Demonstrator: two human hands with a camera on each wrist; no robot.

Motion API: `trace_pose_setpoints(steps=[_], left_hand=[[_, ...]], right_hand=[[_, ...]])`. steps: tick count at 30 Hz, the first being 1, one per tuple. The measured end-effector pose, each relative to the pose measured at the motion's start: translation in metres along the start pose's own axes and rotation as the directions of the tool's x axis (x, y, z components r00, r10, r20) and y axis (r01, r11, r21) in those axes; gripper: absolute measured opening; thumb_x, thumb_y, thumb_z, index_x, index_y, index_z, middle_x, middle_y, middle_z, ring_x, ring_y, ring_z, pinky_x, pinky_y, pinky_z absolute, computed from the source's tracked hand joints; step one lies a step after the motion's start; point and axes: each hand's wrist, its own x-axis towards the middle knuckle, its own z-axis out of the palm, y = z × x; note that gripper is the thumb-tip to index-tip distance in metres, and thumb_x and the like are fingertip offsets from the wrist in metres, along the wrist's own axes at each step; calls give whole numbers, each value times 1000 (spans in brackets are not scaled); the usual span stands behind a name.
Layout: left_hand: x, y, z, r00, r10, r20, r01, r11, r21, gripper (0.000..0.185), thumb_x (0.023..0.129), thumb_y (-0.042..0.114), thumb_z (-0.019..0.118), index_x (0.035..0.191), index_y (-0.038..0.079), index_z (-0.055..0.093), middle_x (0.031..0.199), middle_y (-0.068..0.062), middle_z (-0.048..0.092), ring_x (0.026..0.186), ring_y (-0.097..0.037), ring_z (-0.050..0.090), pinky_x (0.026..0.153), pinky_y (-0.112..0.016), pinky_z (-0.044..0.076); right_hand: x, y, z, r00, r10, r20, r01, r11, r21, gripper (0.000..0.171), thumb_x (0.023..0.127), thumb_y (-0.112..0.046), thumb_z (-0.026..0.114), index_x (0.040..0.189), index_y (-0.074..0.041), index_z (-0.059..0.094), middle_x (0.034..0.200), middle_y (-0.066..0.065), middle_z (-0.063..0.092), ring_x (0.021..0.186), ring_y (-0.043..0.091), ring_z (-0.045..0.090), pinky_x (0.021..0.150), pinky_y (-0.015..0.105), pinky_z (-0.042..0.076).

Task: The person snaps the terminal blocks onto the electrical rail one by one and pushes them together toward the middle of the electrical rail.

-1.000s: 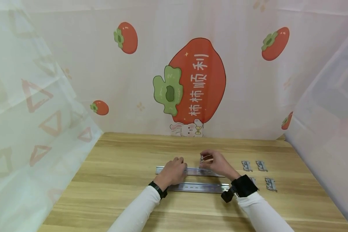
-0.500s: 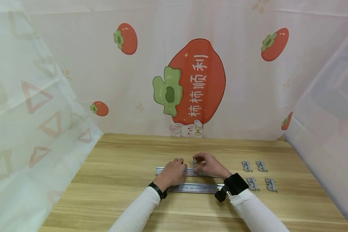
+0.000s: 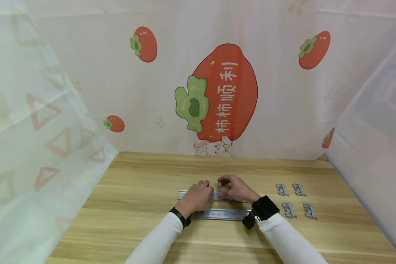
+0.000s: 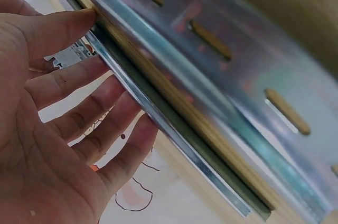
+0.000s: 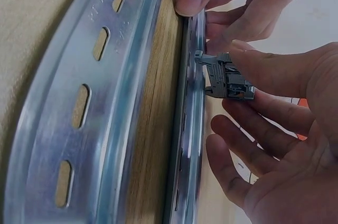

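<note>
Table (image 3: 135,205): bright, even light; soft shadows beside the sleeves (image 3: 156,239).
Near rail (image 5: 111,139): glare streaks, bowed by lens.
Wrist views: dimmer.

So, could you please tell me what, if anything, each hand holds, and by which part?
The right hand pinches a block by its end away from the far rail; the left hand holds that rail by its long edges.
</note>
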Motion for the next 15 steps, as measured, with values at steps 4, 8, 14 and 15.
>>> trace_pose_setpoints(steps=[4,8,14,15], left_hand=[[0,0,-2,1000,-4,-7,4,1000,-4,31,86,35,66,108,13,67,105,-5,55,92,-20,53,74,-37,49],[-1,0,-3,1000,0,-16,0,1000,1,30,86,34,67,108,13,67,105,-5,55,93,-21,53,73,-37,49],[-2,0,-1,1000,6,-26,-6,1000,5,30,87,35,66,107,12,68,103,-4,55,91,-20,53,71,-36,49],[-2,0,-1,1000,7,-24,-6,1000,5,30,87,35,65,107,13,68,103,-4,55,90,-20,53,71,-36,49]], right_hand=[[2,-3,0,1000,-5,-2,5,1000,8,46,77,1,74,119,3,58,109,11,61,103,28,56,89,46,45],[2,-3,0,1000,-2,3,2,1000,-1,46,77,-1,74,120,2,58,108,9,61,103,27,56,90,45,45],[2,-5,1,1000,-7,20,7,1000,-6,45,78,-2,74,120,2,58,109,9,61,103,28,55,90,47,44],[1,-5,2,1000,-8,24,8,1000,-7,45,78,-2,74,119,2,58,110,9,61,103,28,55,90,47,44]])
